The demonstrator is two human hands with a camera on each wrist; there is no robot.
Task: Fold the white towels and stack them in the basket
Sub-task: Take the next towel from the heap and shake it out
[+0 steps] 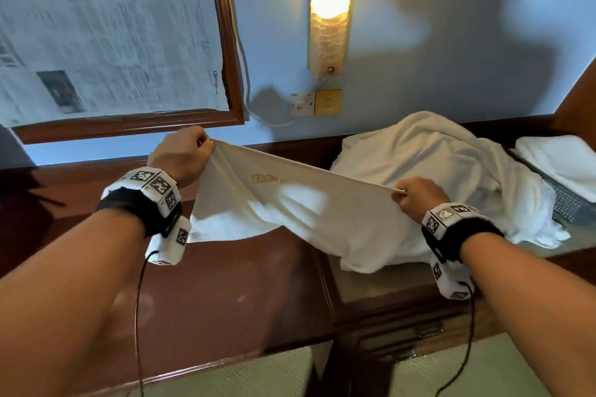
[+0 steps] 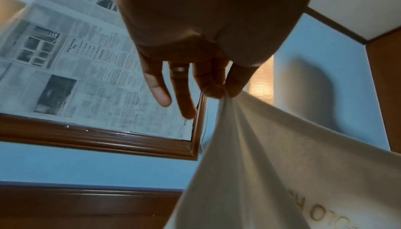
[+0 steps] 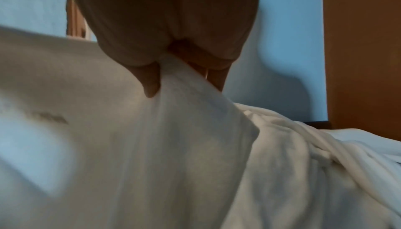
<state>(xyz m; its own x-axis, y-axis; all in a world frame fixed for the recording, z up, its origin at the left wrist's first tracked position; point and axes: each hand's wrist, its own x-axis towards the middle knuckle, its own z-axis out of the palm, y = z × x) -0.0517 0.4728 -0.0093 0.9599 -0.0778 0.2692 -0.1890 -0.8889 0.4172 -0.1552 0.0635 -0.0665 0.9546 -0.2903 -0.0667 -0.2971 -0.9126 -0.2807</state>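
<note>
Two hands stretch one white cloth towel with gold lettering (image 1: pixel 290 203) taut above the dark wooden desktop (image 1: pixel 225 284). The left hand (image 1: pixel 180 155) pinches one top corner between thumb and fingers, two fingers hanging loose; the right hand (image 1: pixel 419 195) pinches the other corner. A heap of rumpled white towels (image 1: pixel 451 164) lies toward the desktop's right end, beside a mesh basket (image 1: pixel 567 203) holding folded white towels (image 1: pixel 561 158).
</note>
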